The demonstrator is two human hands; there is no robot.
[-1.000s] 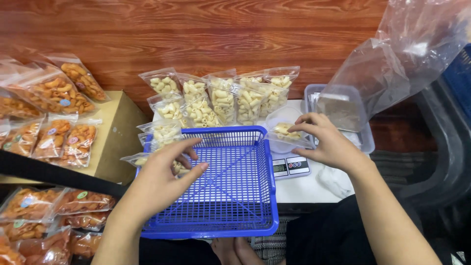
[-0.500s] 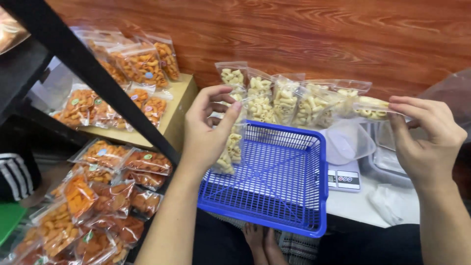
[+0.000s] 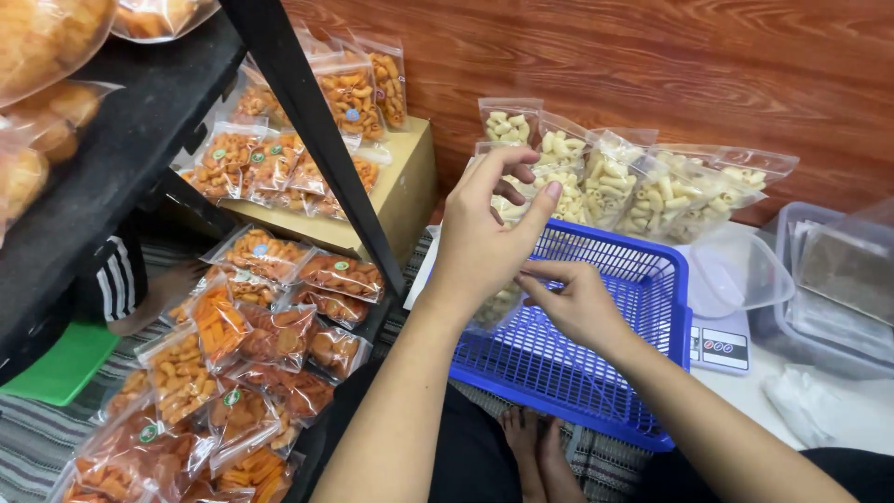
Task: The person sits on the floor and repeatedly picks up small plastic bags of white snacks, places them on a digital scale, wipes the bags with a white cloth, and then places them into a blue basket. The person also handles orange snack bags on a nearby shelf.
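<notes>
Between both hands (image 3: 521, 256), snack bag (image 3: 503, 303), over basket (image 3: 596, 373)

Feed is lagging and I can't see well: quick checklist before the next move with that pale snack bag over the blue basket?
1. Left hand on the pale snack bag: ok, gripped at the top.
2. Right hand on the bag: ok, fingers at its side.
3. Bag sealed: cannot tell, hands cover the top.
4. Bag over blue basket: ok, at the left rim.
5. Basket has room: ok, mesh floor bare.
6. Scale unobstructed: not ok, tub on it.
</notes>
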